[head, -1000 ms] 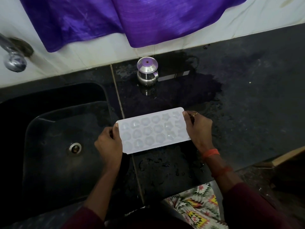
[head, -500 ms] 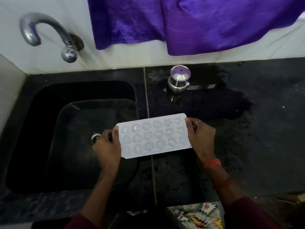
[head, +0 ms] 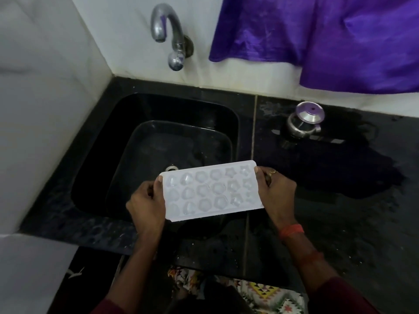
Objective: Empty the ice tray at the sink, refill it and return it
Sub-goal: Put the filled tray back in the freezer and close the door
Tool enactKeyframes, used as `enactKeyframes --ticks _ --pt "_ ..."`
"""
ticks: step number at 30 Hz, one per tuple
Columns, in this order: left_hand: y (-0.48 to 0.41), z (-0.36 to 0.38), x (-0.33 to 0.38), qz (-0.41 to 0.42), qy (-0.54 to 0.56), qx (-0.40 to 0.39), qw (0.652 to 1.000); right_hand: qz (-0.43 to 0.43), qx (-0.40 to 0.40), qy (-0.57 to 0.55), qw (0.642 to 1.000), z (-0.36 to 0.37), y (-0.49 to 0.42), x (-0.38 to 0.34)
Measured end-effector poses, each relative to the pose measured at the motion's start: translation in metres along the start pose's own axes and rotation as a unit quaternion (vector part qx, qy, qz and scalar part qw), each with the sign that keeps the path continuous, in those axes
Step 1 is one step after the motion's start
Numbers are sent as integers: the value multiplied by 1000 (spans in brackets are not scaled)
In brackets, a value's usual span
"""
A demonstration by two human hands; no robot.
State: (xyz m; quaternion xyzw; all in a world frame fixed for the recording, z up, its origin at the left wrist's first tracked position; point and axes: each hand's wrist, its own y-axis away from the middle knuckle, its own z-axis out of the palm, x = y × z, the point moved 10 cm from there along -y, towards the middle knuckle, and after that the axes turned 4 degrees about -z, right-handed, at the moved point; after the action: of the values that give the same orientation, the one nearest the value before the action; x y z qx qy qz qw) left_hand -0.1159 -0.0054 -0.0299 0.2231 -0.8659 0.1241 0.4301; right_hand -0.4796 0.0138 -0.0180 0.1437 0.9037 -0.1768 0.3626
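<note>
Both hands grip the ice tray (head: 210,190): left hand (head: 147,205) and right hand (head: 277,193) pinch its short ends. It's level, over the sink's (head: 95,159) right edge.

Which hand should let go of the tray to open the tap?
Left, probably: the left hand holds the tray by the end nearer the tap; the right hand would cross over it.

Left hand (head: 147,207), right hand (head: 277,196): curled fingers (head: 269,177).

From the ice tray (head: 210,191), the black sink basin (head: 145,159) lies open toward ten o'clock. The curved tap (head: 175,32) overhangs at eleven o'clock, a lidded steel pot (head: 303,123) stands at two, and the white side wall (head: 45,109) closes off nine.
</note>
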Motion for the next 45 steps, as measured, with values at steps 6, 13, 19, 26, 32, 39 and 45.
enactKeyframes --ticks 6,13,19,26,32,39,45 --pt "1 -55 -45 -63 24 50 996 -43 -47 -7 998 42 12 -44" --pt "7 -118 -99 -114 23 102 988 -104 -90 -9 990 88 36 -101" --pt "14 -171 -135 -139 19 152 978 -138 -123 -23 982 125 63 -144" --pt "28 -235 -176 -173 18 207 963 -177 -151 -9 973 165 99 -193" --pt "48 -281 -212 -211 46 238 947 -215 -175 -48 960 196 134 -234" --pt "82 -327 -243 -246 53 301 920 -293 -200 -67 933 222 167 -284" --pt "126 -354 -264 -293 64 365 882 -326 -273 -92 900 247 196 -317"
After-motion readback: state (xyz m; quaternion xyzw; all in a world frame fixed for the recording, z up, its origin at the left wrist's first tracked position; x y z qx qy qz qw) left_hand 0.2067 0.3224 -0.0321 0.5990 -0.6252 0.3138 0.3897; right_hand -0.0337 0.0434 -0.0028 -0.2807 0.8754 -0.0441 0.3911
